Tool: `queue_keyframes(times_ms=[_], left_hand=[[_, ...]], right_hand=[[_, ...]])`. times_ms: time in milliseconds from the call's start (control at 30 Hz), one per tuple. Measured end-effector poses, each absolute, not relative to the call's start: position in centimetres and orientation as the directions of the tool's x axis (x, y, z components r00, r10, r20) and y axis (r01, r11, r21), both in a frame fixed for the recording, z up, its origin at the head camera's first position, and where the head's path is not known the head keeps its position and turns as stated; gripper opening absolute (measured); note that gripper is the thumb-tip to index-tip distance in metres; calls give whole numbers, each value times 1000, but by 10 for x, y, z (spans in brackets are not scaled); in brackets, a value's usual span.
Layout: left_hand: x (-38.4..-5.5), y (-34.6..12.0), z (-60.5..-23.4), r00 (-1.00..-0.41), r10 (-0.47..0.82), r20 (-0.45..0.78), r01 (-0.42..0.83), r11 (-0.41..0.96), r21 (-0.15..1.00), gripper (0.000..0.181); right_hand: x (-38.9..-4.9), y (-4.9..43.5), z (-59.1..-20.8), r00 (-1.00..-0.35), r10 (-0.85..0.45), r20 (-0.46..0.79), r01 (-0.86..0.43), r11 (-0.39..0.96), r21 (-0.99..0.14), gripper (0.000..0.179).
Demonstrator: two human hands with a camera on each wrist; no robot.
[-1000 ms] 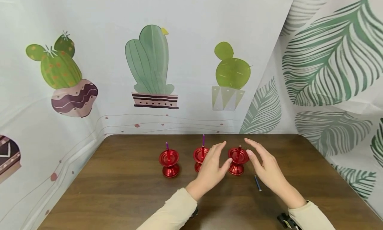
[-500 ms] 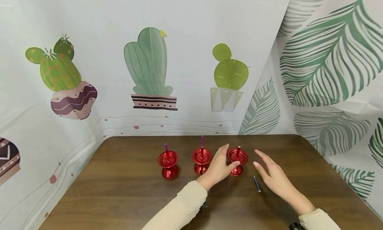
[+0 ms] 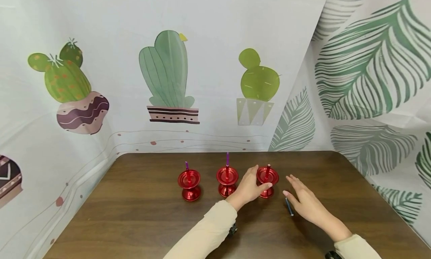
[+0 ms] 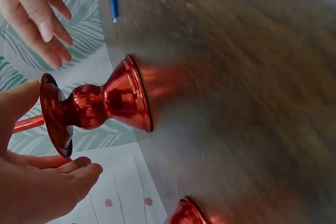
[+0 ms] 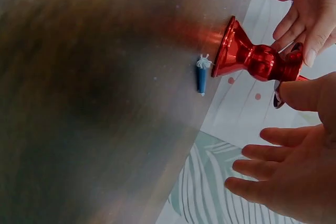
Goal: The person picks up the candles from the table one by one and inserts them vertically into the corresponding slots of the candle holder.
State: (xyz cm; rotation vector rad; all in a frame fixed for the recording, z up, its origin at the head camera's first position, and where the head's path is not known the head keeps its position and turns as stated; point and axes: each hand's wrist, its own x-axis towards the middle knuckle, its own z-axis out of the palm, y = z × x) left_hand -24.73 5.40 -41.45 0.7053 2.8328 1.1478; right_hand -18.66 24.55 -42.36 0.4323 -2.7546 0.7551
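Observation:
My left hand [image 3: 250, 187] spans the dish of the right-hand red candle holder [image 4: 113, 97], thumb at the front of its rim and fingers at the far left side. The holder stands upright on the table, a thin red stem [image 3: 267, 172] rising from its dish. To the right, my right hand [image 3: 309, 204] hovers with fingers spread, apart from the holder and holding nothing. Below its thumb lies a thin blue stick [image 3: 289, 207], probably a candle, with white at its end. In the right wrist view, my right thumb overlaps the holder's dish in the picture.
Two more red candle holders stand left of my left hand: a middle one [image 3: 227, 176] with an upright purple candle [image 3: 227, 159], and a left one [image 3: 189, 180] with a shorter purple candle [image 3: 187, 165]. The brown table [image 3: 134, 214] meets a patterned backdrop [image 3: 215, 83].
My left hand has moved right, from in front of the middle holder to the right-hand holder's dish. My right hand has drawn away from that holder and sunk lower. The holders stay put.

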Motion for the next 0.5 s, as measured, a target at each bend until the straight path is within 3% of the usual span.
queue_keyframes(times_ms=[200,500], left_hand=[[-248,54,-415,-910,394,129,375,652,659,74],[-246,55,-412,-912,387,132,377,670,640,70]], right_hand=[[-184,245,-429,-947,-227,226,-298,880,-369,54],[-183,247,-434,-972,-236,-12,-217,910,-353,64]])
